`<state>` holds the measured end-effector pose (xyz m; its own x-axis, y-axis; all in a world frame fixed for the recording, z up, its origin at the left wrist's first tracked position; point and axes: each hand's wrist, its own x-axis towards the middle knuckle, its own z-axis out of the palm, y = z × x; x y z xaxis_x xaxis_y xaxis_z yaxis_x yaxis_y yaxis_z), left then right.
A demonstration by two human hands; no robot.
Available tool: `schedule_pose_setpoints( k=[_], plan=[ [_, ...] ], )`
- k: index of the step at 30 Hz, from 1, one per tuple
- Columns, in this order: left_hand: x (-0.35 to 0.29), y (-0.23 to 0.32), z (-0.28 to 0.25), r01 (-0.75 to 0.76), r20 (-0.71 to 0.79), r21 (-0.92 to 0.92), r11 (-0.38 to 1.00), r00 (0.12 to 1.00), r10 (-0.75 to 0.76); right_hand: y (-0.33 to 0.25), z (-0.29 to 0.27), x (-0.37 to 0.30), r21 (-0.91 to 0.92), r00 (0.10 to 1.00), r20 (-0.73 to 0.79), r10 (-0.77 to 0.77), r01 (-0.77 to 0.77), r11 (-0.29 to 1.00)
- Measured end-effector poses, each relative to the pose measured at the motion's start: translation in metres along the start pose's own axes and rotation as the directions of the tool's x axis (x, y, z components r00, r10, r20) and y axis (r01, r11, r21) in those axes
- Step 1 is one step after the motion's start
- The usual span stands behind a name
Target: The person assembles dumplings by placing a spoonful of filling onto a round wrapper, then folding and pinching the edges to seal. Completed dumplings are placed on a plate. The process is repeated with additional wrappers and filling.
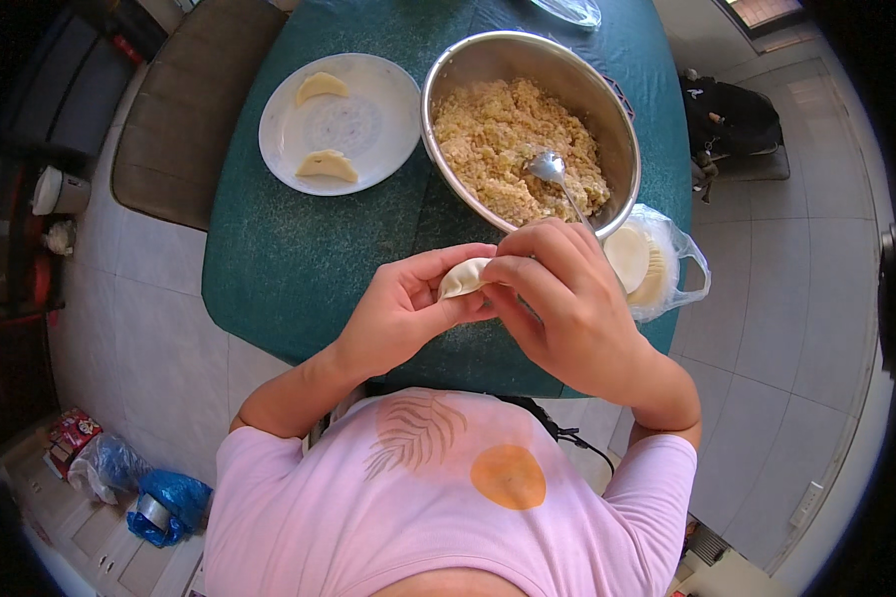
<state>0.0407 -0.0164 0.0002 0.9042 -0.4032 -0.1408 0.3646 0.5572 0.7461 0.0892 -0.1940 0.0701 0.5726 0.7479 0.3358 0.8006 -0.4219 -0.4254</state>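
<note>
A pale, folded dumpling [463, 280] with a pleated edge is held up over the near part of the table. My left hand [408, 300] grips its left end between thumb and fingers. With thumb and forefinger, my right hand [560, 287] pinches the dumpling's right end, which the fingers partly hide. Just beyond stands a large steel bowl [430, 129] of minced filling [508, 139]. A metal spoon [550, 167] rests in the filling, its handle toward my right hand. Round dumpling wrappers [629, 257] are stacked in a clear plastic bag [679, 261] right of that hand.
A white plate [368, 114] with two finished dumplings [326, 166] sits left of the bowl on the green-covered table [269, 259]. At the far edge lies something wrapped in clear plastic [572, 10]. A brown padded seat [184, 109] stands by the table's left side.
</note>
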Motion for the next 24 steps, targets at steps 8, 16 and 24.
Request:
schedule_pose_setpoints(
  k=[8,16,24],
  plan=[
    [0.0010,0.0007,0.0021,0.009,0.006,-0.057,0.998,1.000,-0.009,0.0003,-0.0037,0.0005,-0.051,0.999,0.028,-0.043,0.045,0.998],
    [0.0016,0.0024,0.0039,0.014,-0.032,0.002,1.000,0.999,-0.014,0.0009,-0.0094,0.0052,-0.048,0.994,0.064,-0.089,0.092,0.995],
    [0.0021,0.0004,0.0050,-0.002,-0.019,0.040,0.999,1.000,0.002,0.0019,-0.0021,0.0027,-0.049,0.993,0.055,-0.102,0.105,0.993]
  ],
)
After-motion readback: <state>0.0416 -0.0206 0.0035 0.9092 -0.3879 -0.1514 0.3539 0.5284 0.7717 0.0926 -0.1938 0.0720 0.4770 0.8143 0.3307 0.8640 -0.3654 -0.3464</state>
